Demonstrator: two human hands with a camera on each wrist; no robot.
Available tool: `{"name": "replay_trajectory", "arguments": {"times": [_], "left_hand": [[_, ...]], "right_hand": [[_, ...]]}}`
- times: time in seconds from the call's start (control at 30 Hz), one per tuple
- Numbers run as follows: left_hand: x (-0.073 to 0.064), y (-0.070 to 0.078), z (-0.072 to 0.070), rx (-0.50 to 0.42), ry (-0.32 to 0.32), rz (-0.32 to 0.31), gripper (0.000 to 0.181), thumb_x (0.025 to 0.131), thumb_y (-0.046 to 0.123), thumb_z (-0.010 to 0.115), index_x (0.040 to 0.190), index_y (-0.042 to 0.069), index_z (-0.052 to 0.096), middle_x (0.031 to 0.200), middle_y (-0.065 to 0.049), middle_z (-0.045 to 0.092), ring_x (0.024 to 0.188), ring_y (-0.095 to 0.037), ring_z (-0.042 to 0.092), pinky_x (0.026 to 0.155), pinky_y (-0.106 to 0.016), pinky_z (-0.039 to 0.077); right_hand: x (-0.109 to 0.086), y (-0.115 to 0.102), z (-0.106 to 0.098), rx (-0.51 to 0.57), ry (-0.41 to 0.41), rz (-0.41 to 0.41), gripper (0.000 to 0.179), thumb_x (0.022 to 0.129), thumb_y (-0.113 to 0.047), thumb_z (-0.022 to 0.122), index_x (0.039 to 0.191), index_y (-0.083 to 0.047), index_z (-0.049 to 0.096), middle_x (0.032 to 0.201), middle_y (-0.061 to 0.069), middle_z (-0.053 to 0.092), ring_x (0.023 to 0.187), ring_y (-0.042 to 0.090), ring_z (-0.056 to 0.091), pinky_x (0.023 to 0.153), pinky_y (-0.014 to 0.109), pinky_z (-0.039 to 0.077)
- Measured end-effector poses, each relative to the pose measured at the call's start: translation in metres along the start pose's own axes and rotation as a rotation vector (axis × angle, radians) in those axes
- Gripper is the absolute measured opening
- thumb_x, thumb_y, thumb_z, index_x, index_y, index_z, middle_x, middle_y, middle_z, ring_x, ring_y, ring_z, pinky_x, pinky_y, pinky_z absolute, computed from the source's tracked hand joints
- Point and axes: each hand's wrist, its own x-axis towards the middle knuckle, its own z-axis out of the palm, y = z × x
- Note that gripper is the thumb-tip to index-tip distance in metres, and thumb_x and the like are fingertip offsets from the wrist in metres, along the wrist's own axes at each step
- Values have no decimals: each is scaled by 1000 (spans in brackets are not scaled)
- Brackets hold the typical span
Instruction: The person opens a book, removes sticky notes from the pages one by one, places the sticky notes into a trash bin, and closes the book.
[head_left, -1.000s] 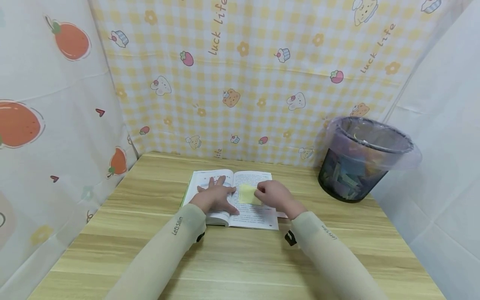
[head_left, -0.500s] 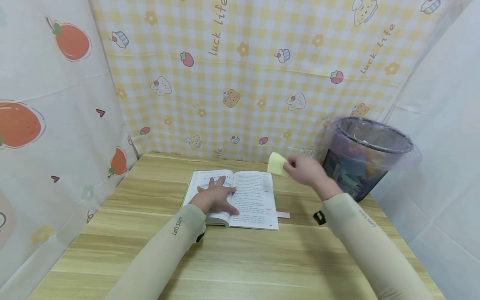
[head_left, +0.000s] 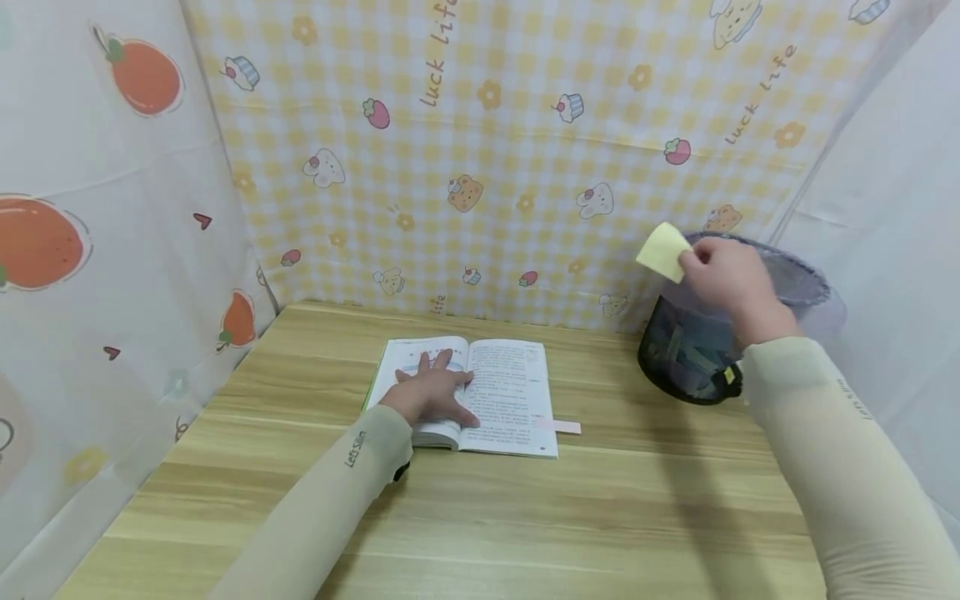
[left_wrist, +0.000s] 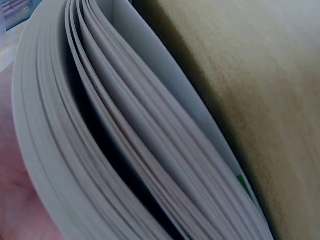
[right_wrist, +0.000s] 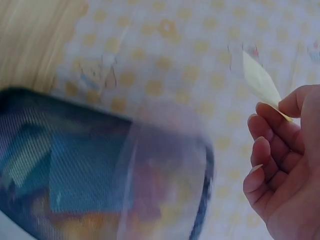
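Observation:
My left hand (head_left: pixel 433 395) rests spread over the left page of an open book (head_left: pixel 506 400), its thumb reaching across the fold. The left wrist view shows the book's page edges (left_wrist: pixel 115 130) close up, with part of the palm at the left. A yellow sticky note (head_left: pixel 663 252) is pinched between thumb and forefinger of my right hand (head_left: pixel 723 279), raised in front of the bin's rim. In the right wrist view the note (right_wrist: pixel 261 82) points up and away from the fingers, and the other fingers are curled loosely.
A dark mesh waste bin (head_left: pixel 678 354) with a purple plastic liner stands at the table's (head_left: pixel 465 533) back right; things show through its mesh. A pale pink paper tab (head_left: pixel 567 427) sticks out from the book's right edge. A patterned curtain (head_left: pixel 487 167) hangs behind.
The right hand has peeled the yellow sticky note off the right page and carried it up and right to the bin. The left hand has stayed on the book.

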Motion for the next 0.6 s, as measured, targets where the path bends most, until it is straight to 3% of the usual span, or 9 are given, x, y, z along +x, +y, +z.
{"name": "replay_trajectory", "arguments": {"times": [0.17,0.4,0.6], "left_hand": [[0,1,-1,6,1,4,97,85,58,91,167,32,48,187,-13,0,169,-55,-10,121,-92,-3],[0,0,-1,9,-1,2,97,85,58,91,168,32,48,187,-13,0,169,-54,-10,121,-92,-3],[1,0,0,5,1,7,97,85,58,91,167,31,48,187,-13,0,169,-55,-11,121,-92,-3]], "right_hand": [[-1,25,-19,-29,42,104,53,111,-42,35,102,-1,66,88,22,70,82,40,59,64,41,42],[-3,57,-28,-139,83,244,51,107,-37,29,78,-5,56,89,29,65,85,49,60,63,53,45],[-10,73,-33,-207,-17,370,78,110,-52,17,100,10,63,123,45,61,110,60,60,89,71,47]]}}
